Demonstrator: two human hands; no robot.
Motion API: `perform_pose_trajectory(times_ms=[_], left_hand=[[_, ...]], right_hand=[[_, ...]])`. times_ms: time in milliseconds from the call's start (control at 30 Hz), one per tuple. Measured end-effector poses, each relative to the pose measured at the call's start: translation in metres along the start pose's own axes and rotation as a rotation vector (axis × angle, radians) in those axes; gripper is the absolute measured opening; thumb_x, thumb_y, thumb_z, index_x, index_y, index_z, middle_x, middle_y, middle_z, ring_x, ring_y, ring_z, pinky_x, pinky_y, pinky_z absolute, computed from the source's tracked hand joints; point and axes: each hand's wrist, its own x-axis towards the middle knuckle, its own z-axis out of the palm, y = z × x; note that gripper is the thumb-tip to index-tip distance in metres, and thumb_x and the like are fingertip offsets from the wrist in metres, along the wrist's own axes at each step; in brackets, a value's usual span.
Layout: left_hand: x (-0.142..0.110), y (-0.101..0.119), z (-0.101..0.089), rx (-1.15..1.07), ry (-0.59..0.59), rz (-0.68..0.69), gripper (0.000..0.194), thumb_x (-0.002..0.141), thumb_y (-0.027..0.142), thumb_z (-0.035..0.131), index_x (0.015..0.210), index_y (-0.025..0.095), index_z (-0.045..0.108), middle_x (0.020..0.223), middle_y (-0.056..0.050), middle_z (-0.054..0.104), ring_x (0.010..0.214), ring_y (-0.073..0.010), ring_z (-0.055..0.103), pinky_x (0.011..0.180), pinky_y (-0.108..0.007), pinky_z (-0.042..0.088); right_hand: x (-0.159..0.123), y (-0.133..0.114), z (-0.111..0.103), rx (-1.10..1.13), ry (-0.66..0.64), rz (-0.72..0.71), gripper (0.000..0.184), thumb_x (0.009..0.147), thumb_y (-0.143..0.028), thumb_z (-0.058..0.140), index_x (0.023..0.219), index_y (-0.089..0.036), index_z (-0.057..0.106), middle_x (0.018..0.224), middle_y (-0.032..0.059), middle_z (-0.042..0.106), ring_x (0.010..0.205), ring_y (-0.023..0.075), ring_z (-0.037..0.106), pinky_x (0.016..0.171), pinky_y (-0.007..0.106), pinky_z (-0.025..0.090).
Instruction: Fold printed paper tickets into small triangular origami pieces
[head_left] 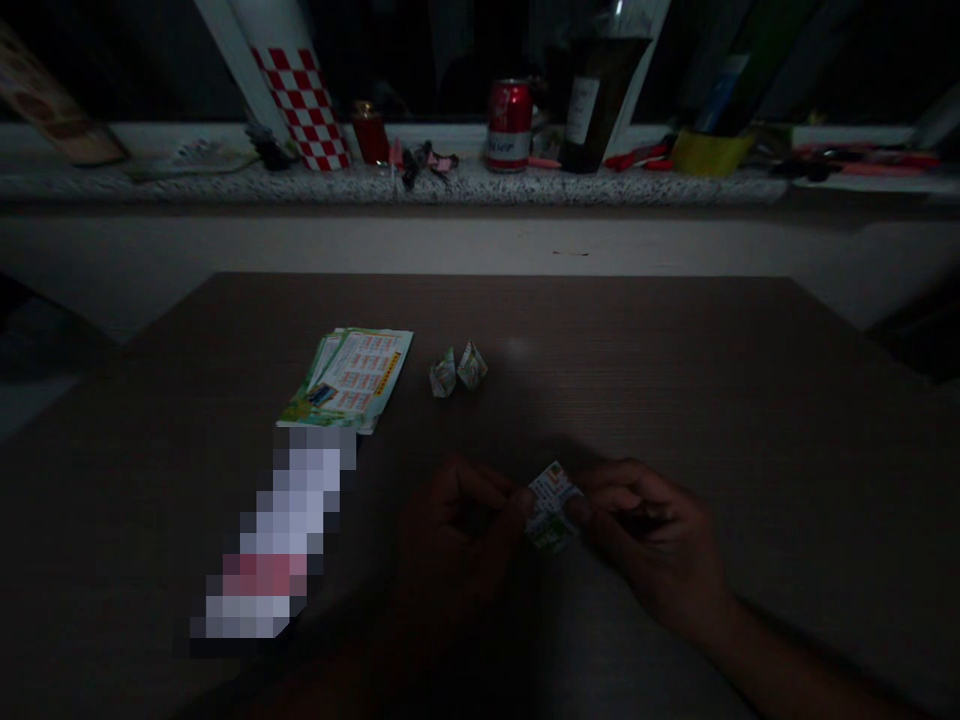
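Observation:
Between my two hands is a small folded piece of printed paper (553, 505), roughly square and turned corner-up. My left hand (465, 525) pinches its left corner between thumb and fingers. At its right corner, the thumb and fingers of my right hand (660, 540) close on it. Two small folded paper shapes (457, 370) stand side by side on the table beyond my hands. To their left lies a stack of printed calendar sheets (360, 375). The light is dim, so the paper's folds are hard to make out.
A bright, pixelated long object (289, 535) lies on the table (810, 420) left of my hands. Behind the table, the stone windowsill (450, 190) holds a red can (510, 125), a dark bottle (589, 105), a red-and-white checkered cylinder (304, 105) and a small red bottle (370, 132).

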Motion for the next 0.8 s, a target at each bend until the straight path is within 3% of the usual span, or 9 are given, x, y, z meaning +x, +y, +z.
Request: perform_pose_trajectory(times_ms=[133, 300, 433, 667, 800], left_hand=[[-0.0007, 0.0013, -0.0004, -0.010, -0.029, -0.022, 0.021, 0.074, 0.014, 0.067, 0.062, 0.018, 0.052, 0.069, 0.001, 0.063, 0.061, -0.0109, 0.059, 0.053, -0.019, 0.047], [-0.0014, 0.0030, 0.0014, 0.042, -0.034, 0.022, 0.023, 0.074, 0.012, 0.066, 0.059, 0.018, 0.050, 0.065, 0.002, 0.060, 0.058, -0.0092, 0.056, 0.052, -0.017, 0.044], [-0.0023, 0.0025, 0.0025, 0.032, -0.075, 0.002, 0.024, 0.074, 0.014, 0.066, 0.059, 0.018, 0.048, 0.066, 0.002, 0.060, 0.058, -0.0099, 0.056, 0.054, -0.019, 0.044], [-0.0010, -0.0016, 0.0011, -0.009, -0.111, -0.131, 0.020, 0.075, 0.021, 0.069, 0.066, 0.018, 0.051, 0.064, 0.003, 0.058, 0.057, -0.0095, 0.052, 0.053, -0.019, 0.042], [0.0028, 0.0012, 0.0005, -0.003, -0.197, -0.232, 0.020, 0.069, 0.023, 0.074, 0.072, 0.017, 0.056, 0.067, 0.001, 0.061, 0.062, -0.0114, 0.056, 0.055, -0.020, 0.044]], right_hand=[[0.0006, 0.0002, 0.0007, -0.004, 0.034, -0.006, 0.009, 0.079, -0.014, 0.068, 0.081, -0.022, 0.066, 0.060, -0.0033, 0.070, 0.052, 0.0104, 0.065, 0.049, 0.018, 0.053], [0.0021, 0.0038, 0.0016, 0.074, -0.053, 0.082, 0.017, 0.077, -0.018, 0.070, 0.093, -0.023, 0.064, 0.071, 0.0003, 0.074, 0.059, 0.0134, 0.068, 0.054, 0.021, 0.056], [0.0010, 0.0033, 0.0026, 0.107, -0.041, 0.121, 0.016, 0.076, -0.018, 0.072, 0.088, -0.023, 0.062, 0.066, -0.0011, 0.071, 0.055, 0.0115, 0.065, 0.052, 0.020, 0.054], [0.0016, -0.0022, 0.0048, 0.117, 0.026, 0.128, 0.026, 0.075, -0.017, 0.071, 0.067, -0.020, 0.046, 0.053, -0.0079, 0.050, 0.046, 0.0051, 0.043, 0.044, 0.014, 0.038], [0.0027, -0.0028, 0.0045, 0.078, 0.038, 0.105, 0.032, 0.073, -0.016, 0.070, 0.063, -0.020, 0.040, 0.053, -0.0092, 0.040, 0.046, 0.0051, 0.035, 0.042, 0.015, 0.033]])
